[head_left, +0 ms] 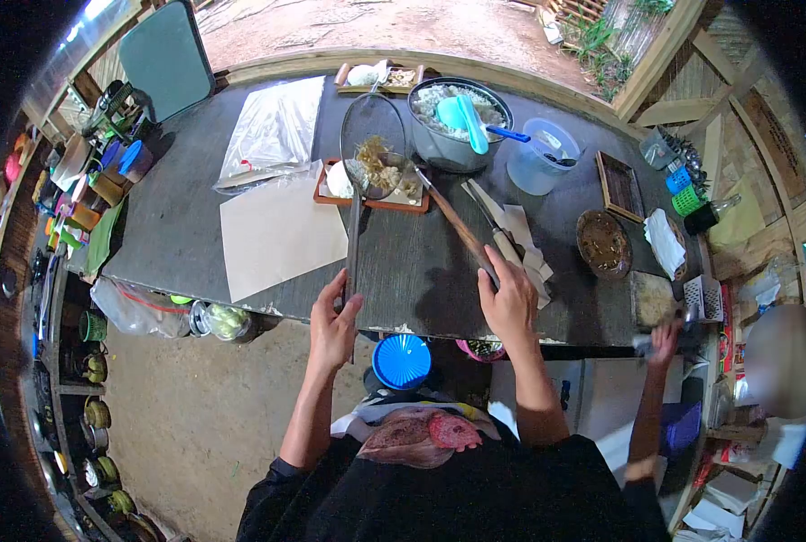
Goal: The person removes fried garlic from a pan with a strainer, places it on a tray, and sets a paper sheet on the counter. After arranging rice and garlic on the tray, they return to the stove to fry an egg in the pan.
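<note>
My left hand (332, 327) is closed around the long handle of a wire-mesh strainer (373, 116), held over a brown rectangular tray (386, 204). Some shredded, golden food (373, 152) shows at the strainer's lower part. With my right hand (511, 303) I grip the wooden handle of a ladle (457, 221); its metal head meets the food by the strainer. On the tray sits a white mound of rice (339, 180), partly covered by the strainer. Brown paper sheets (281, 237) lie left of the tray, and a knife (502, 237) on paper strips lies near my right hand.
A large pot of rice (457, 155) holding a turquoise scoop (462, 119) stands at the back, beside a clear plastic tub (534, 172). Another filled tray (380, 78) is behind. A woven bowl (603, 244) lies right. A co-worker's hand (664, 343) is at the right table edge.
</note>
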The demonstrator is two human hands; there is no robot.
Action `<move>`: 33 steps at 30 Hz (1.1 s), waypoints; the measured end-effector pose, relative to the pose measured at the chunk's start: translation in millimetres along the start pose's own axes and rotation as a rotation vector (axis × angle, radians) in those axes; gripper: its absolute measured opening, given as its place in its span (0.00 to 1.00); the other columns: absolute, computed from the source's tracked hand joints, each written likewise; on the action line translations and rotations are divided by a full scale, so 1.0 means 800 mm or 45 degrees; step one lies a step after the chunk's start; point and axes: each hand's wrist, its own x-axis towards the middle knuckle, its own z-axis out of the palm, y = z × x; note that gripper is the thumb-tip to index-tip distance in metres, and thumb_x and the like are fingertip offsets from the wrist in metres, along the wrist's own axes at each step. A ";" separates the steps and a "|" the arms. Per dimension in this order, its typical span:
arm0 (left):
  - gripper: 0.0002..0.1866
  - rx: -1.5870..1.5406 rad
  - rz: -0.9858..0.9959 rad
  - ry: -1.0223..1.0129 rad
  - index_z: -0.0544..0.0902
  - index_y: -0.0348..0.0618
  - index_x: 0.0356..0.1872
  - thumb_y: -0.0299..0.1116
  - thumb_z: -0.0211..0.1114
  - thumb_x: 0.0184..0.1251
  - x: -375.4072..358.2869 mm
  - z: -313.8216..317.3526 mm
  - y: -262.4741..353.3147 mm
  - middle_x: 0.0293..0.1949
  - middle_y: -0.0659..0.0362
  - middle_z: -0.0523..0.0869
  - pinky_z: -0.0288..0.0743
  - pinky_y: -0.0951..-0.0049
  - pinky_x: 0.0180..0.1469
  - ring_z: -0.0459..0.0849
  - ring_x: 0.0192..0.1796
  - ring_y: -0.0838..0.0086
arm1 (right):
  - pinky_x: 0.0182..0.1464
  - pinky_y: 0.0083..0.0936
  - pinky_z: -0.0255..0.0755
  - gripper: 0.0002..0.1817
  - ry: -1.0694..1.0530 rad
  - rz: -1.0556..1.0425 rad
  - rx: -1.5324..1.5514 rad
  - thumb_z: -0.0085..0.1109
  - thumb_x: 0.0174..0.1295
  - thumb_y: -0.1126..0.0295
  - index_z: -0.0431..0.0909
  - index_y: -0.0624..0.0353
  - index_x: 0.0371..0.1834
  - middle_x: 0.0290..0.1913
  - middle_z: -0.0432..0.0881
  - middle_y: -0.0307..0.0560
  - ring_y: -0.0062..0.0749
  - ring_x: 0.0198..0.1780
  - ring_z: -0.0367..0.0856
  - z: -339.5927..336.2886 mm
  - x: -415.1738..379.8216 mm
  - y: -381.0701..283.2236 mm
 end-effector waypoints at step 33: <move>0.25 0.123 -0.011 -0.110 0.67 0.30 0.61 0.27 0.59 0.63 0.025 -0.041 0.010 0.47 0.51 0.76 0.68 0.73 0.51 0.75 0.48 0.71 | 0.37 0.37 0.72 0.19 0.193 0.110 -0.004 0.62 0.48 0.70 0.80 0.55 0.46 0.31 0.81 0.53 0.48 0.33 0.80 0.027 0.007 -0.031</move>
